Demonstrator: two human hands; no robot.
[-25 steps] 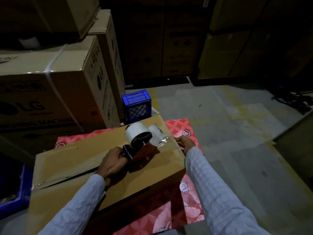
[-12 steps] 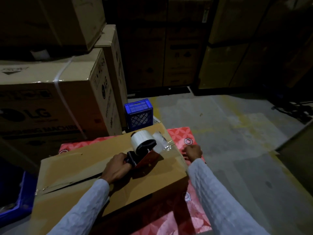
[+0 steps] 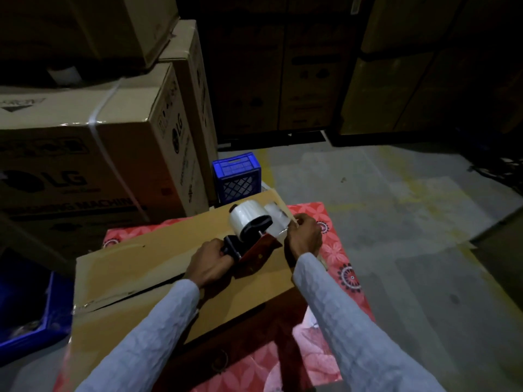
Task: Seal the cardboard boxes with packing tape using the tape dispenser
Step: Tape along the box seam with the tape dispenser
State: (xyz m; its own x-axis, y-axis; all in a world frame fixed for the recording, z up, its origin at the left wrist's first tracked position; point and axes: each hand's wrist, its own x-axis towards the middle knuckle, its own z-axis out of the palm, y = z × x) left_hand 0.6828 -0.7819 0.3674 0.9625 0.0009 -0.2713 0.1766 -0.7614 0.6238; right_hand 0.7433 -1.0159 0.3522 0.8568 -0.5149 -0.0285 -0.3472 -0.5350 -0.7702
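The left hand [image 3: 210, 264] curls its fingers round the black handle of the red-bodied tape dispenser [image 3: 252, 236] with its white roll of packing tape, which rests on top of the flat brown cardboard box [image 3: 135, 267]. Just beyond the dispenser's nose, the right hand [image 3: 304, 239] pinches the clear tape end [image 3: 278, 222] at the box's far edge. An open flap seam runs back from under the left wrist. Under the box lies a red floral-patterned surface [image 3: 336, 250]. Further off stand a blue plastic crate [image 3: 237, 176] and large stacked printed cartons [image 3: 85, 154] on the left.
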